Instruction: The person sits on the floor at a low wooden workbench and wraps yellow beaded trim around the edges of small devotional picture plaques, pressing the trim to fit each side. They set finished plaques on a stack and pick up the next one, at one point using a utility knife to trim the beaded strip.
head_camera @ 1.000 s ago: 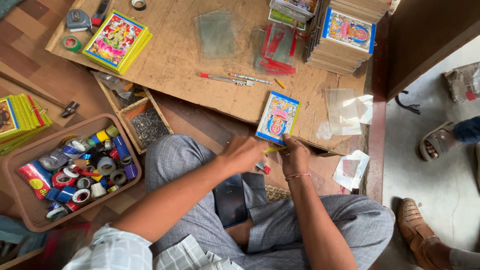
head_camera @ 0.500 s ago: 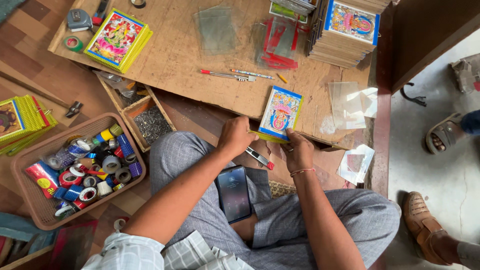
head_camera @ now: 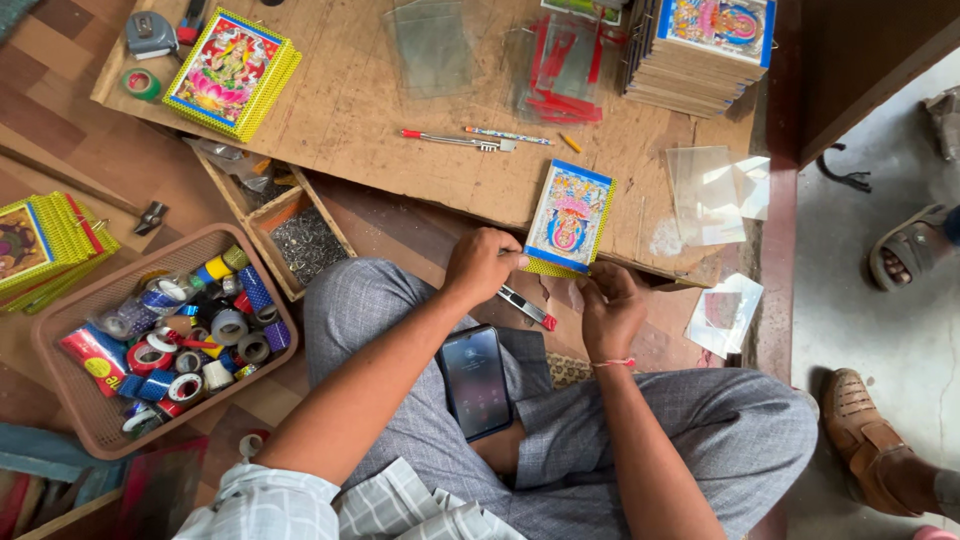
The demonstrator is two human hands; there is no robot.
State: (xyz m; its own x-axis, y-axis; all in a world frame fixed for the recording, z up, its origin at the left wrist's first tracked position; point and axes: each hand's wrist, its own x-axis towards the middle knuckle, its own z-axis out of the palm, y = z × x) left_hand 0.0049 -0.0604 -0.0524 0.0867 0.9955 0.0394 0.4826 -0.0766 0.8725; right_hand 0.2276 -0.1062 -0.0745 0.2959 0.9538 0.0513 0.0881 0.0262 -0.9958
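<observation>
The small framed picture (head_camera: 570, 218) lies at the near edge of the wooden board (head_camera: 380, 120), its lower end hanging just over the lip above the person's lap. The left hand (head_camera: 483, 265) pinches its lower left corner with curled fingers, and the right hand (head_camera: 611, 310) sits at about five o'clock from it, fingers bunched at the bottom edge — whether they grip anything small cannot be told. A box cutter (head_camera: 527, 307) lies between the hands, and a phone (head_camera: 476, 380) rests on the thigh below. At twelve o'clock lie two pens (head_camera: 455, 140), at three o'clock loose glass sheets (head_camera: 715, 185), and at one o'clock a stack of finished frames (head_camera: 705, 50). The overhang looks risky: a hard tug at the corner could tip the frame off — onto the blade or the phone.
</observation>
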